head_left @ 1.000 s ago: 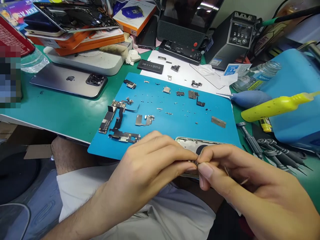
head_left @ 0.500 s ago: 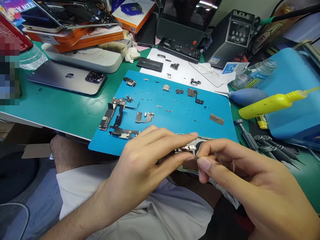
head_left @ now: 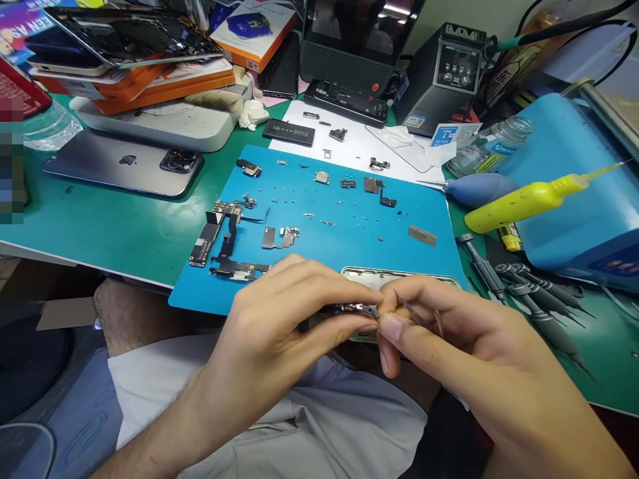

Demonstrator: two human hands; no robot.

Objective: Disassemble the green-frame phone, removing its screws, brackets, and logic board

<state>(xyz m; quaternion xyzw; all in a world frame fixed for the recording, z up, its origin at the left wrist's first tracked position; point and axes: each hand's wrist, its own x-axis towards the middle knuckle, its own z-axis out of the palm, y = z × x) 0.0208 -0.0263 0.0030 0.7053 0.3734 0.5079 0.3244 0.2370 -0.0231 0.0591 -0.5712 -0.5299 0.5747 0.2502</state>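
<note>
Between the thumb and fingers of my left hand (head_left: 289,332) is a small silvery phone part (head_left: 355,308), mostly covered by those fingers. My right hand (head_left: 459,346) is closed, with thumb and forefinger pinched at the right end of that part. What lies between these two fingertips is hidden. Thin metal prongs, looking like tweezers (head_left: 412,311), stick out among the right fingers. Below and behind both hands lies an opened phone frame (head_left: 399,274) with a pale rim, on the near edge of the blue mat (head_left: 319,256).
Tiny screws and phone parts lie over the mat, with a logic board (head_left: 204,243) at left. A battery (head_left: 288,132) rests on white paper behind. Left is a grey phone (head_left: 110,163). A yellow bottle (head_left: 524,203), blue air blower (head_left: 482,189) and screwdrivers (head_left: 544,299) lie right.
Both hands have drawn closer together, and the right fingertips now meet the left ones at the part. More of the phone frame shows behind them. The view has shifted slightly.
</note>
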